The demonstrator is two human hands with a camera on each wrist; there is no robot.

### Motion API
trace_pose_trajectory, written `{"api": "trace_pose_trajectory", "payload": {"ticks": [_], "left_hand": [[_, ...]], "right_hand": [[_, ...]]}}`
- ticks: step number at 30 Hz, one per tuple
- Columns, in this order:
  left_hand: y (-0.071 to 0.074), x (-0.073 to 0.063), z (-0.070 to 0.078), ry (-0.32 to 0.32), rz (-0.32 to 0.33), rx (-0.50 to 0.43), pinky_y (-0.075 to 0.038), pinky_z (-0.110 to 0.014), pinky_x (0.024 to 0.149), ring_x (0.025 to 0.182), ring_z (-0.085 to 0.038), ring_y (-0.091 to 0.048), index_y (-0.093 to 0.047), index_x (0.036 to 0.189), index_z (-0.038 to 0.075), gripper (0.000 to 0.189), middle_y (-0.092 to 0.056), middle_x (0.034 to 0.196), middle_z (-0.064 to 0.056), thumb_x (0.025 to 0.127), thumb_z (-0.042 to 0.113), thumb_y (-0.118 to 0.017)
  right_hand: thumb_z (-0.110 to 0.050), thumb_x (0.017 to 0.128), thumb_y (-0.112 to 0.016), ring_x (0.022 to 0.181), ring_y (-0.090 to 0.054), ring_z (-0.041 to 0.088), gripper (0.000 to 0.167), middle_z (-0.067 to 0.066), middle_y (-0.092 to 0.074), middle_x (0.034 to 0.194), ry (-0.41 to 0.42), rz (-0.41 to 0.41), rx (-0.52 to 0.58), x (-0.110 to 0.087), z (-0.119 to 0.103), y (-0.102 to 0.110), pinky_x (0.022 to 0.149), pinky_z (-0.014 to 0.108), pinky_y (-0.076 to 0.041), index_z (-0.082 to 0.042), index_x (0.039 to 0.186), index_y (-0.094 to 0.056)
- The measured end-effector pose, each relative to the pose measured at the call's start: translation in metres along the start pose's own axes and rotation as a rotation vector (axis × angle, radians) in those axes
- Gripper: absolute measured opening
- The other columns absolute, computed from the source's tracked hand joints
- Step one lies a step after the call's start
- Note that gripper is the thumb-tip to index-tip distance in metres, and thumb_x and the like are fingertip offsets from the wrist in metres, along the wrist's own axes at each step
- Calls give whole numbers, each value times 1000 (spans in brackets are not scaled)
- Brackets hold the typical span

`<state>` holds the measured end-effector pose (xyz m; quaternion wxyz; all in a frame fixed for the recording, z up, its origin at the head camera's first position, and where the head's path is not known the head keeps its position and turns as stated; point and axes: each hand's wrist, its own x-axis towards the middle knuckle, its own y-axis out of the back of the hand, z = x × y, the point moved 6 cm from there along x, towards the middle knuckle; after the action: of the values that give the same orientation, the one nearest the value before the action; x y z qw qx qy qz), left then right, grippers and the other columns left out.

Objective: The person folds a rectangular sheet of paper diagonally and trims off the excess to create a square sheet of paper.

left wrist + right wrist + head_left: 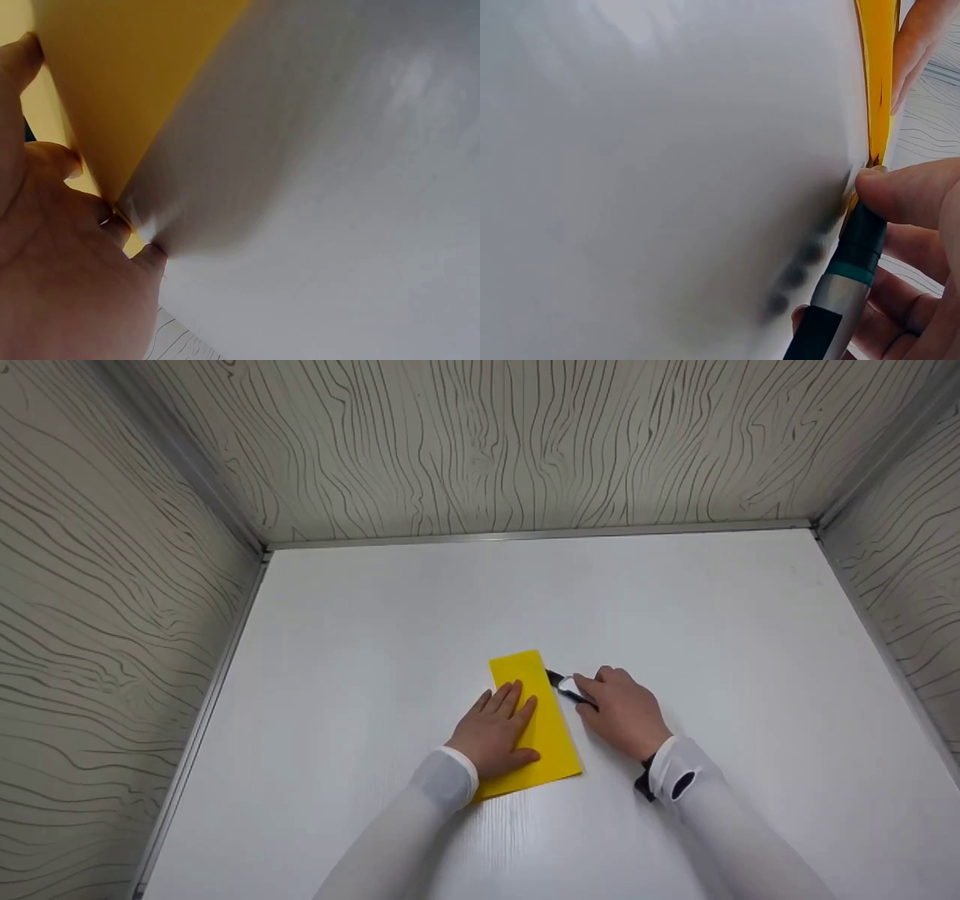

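A folded sheet of yellow paper (553, 739) lies at a slant on the white table in the head view. My left hand (495, 731) rests on it with fingers spread, pressing its left side. In the left wrist view one edge of the paper (142, 75) stands a little off the table. My right hand (624, 711) grips a utility knife (571, 690) with a dark tip and a black-and-silver handle. That tip meets the paper's right edge near its far end. Up close, the right wrist view shows thumb and fingers around the knife's handle (845, 292), beside the folded edge.
The white table (375, 607) extends around the paper on all sides. Metal rails (495, 537) run along its edges, and wood-grain panels (480, 442) rise at the back and both sides. A dark strap (645, 784) shows at my right cuff.
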<state>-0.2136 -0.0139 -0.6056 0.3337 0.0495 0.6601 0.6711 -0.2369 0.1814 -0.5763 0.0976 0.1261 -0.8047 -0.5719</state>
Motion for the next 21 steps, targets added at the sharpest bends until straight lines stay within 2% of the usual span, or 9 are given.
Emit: {"api": "trace_pose_trajectory", "payload": {"ticks": [5, 13, 21], "left_hand": [[0, 0, 0, 1, 1, 5, -3, -40, 125, 157, -19, -2, -11, 166, 28, 88, -2, 172, -2, 97, 72, -43], [3, -3, 2, -6, 14, 15, -6, -41, 125, 157, -20, -4, -14, 166, 26, 87, -5, 172, -3, 98, 71, -44], [1, -2, 1, -22, 35, 28, -7, -41, 125, 157, -21, -4, -15, 166, 25, 86, -5, 172, -5, 98, 70, -44]], "right_hand": [[-25, 95, -71, 84, -49, 25, 48, 7, -58, 97, -16, 1, 10, 1, 4, 0, 70, 37, -48, -10, 141, -64], [-22, 95, -71, 78, -48, 26, 48, 9, -57, 92, -115, 62, 38, -1, 24, 4, 62, 35, -44, -5, 140, -63], [-20, 96, -69, 81, -50, 26, 48, 12, -59, 98, -114, 81, 66, -6, 29, 9, 61, 34, -44, -5, 140, -63]]}}
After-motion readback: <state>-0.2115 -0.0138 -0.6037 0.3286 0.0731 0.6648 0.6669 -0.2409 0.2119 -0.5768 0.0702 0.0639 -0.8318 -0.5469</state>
